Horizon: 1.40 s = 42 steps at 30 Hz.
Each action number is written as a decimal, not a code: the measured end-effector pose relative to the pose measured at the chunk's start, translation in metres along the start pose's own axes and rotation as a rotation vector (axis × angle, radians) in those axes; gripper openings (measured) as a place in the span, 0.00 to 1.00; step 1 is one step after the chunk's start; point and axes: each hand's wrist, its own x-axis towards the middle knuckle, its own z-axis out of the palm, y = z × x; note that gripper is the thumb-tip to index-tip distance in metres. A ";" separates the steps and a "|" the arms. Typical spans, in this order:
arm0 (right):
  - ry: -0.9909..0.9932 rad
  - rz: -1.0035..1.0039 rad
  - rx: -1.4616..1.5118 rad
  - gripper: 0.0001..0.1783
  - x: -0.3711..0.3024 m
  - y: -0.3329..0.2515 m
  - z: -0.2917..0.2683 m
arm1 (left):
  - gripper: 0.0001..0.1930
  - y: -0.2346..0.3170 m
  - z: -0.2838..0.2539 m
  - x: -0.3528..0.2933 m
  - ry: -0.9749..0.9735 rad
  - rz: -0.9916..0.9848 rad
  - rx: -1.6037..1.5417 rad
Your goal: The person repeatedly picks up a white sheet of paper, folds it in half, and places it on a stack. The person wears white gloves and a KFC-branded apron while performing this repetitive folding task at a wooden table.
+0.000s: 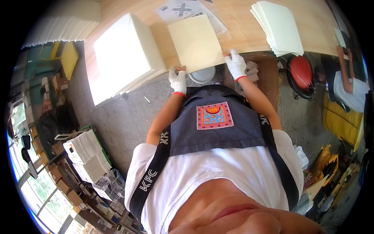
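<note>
A cream rectangular sheet of paper or card [196, 45] lies in front of me on the wooden table, its near edge reaching past the table's edge. At its near left corner my left hand [177, 80], in a white glove with bare fingertips and a red cuff, is closed on the sheet. My right hand [236, 64], gloved alike, pinches the near right corner. Partly covered by the cream sheet is a printed paper [181, 9] with a crossed-pencil drawing. A tall stack of white paper [122, 54] stands left of my left hand.
Fanned white sheets [277, 27] lie at the table's right, overhanging its edge. Below the edge are a white bucket [202, 75] and a red-seated stool [302, 74]. Another person [350, 85] is at the far right. More paper [87, 154] stands behind me on the left.
</note>
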 end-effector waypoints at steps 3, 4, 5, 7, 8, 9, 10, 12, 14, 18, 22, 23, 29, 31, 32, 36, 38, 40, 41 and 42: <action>-0.041 0.058 -0.086 0.18 -0.003 0.022 -0.008 | 0.04 0.014 -0.002 -0.013 0.025 -0.353 -0.357; -0.130 0.085 -0.011 0.18 -0.013 0.020 -0.019 | 0.05 0.019 -0.005 -0.025 -0.004 -0.383 -0.370; -0.199 0.093 0.075 0.19 -0.011 0.014 -0.025 | 0.06 0.036 -0.005 -0.024 -0.037 -0.381 -0.389; -0.438 0.237 0.571 0.16 -0.009 0.016 -0.021 | 0.07 0.088 -0.007 -0.030 -0.149 -0.165 -0.259; -0.497 0.274 0.720 0.11 -0.006 0.014 -0.015 | 0.07 0.122 -0.012 -0.036 -0.157 -0.066 -0.198; -0.608 0.273 0.913 0.12 -0.004 0.013 -0.009 | 0.09 0.147 -0.025 -0.042 -0.139 0.013 -0.105; -0.707 0.212 1.054 0.13 -0.002 0.009 -0.001 | 0.10 0.167 -0.042 -0.046 -0.125 0.087 -0.012; -0.748 0.136 1.187 0.17 -0.012 -0.050 -0.002 | 0.10 0.186 -0.083 -0.049 0.006 0.270 0.122; -0.754 -0.088 1.058 0.18 -0.010 -0.113 0.003 | 0.09 0.201 -0.124 -0.039 0.206 0.404 0.083; -0.836 -0.211 0.842 0.16 -0.011 -0.228 0.005 | 0.13 0.225 -0.188 -0.008 0.424 0.444 0.210; -0.658 -0.484 0.420 0.16 -0.011 -0.244 0.012 | 0.17 0.174 -0.221 0.017 0.383 0.336 0.505; -0.663 -0.436 0.475 0.16 -0.011 -0.240 0.010 | 0.17 0.158 -0.215 0.021 0.411 0.325 0.179; -0.352 -0.028 1.137 0.10 -0.005 -0.118 -0.042 | 0.15 0.039 -0.185 -0.004 0.617 -0.059 -0.402; 0.110 0.158 1.139 0.08 0.001 -0.060 -0.074 | 0.14 -0.013 -0.166 -0.020 0.247 -0.089 -0.257; 0.367 0.192 1.214 0.07 0.008 -0.018 -0.082 | 0.12 -0.013 -0.144 -0.024 0.107 -0.040 -0.103; 0.424 0.513 1.227 0.09 0.020 0.087 -0.149 | 0.11 0.050 -0.054 -0.028 -0.353 0.590 0.506; 0.310 0.577 1.192 0.09 0.034 0.117 -0.163 | 0.12 0.088 -0.007 -0.014 -0.442 0.779 0.588; 0.218 0.564 1.138 0.09 0.046 0.132 -0.172 | 0.12 0.116 0.034 0.002 -0.448 0.880 0.710; 0.207 0.569 1.169 0.09 0.049 0.136 -0.172 | 0.13 0.124 0.052 0.014 -0.447 0.897 0.799; 0.193 0.576 1.199 0.08 0.050 0.136 -0.172 | 0.15 0.131 0.065 0.024 -0.476 0.806 0.925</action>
